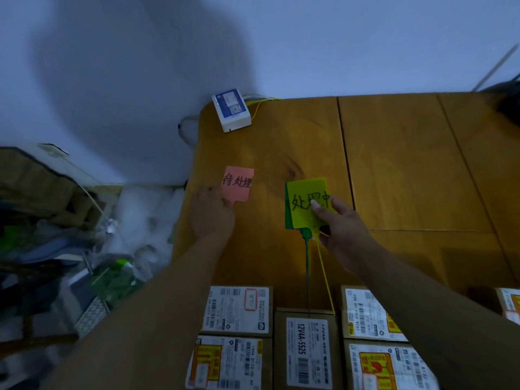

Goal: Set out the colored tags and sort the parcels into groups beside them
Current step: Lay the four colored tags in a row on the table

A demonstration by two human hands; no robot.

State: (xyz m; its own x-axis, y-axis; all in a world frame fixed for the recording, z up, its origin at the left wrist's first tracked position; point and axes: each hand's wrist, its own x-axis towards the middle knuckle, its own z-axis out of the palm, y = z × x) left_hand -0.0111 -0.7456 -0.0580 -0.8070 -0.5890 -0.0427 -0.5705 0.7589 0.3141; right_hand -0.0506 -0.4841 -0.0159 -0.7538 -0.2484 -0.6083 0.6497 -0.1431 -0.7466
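Near the counter (394,164)'s left edge, the left hand (212,213) pins the pink tag (237,184) flat; the right hand (342,223) pinches yellow tag (305,205) over green tag (288,212) — parcels (308,350) line the near edge, bare wood beyond.

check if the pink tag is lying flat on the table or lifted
Flat: the pink tag lies on the table, left hand touching its near edge.

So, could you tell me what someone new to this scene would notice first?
Most likely the two bright tags with handwritten characters in mid-table: the pink tag lies flat under the left hand, and the right hand pinches the yellow tag, with a green tag stacked behind it. Next, the labelled parcels crowd the near edge of the wooden table.
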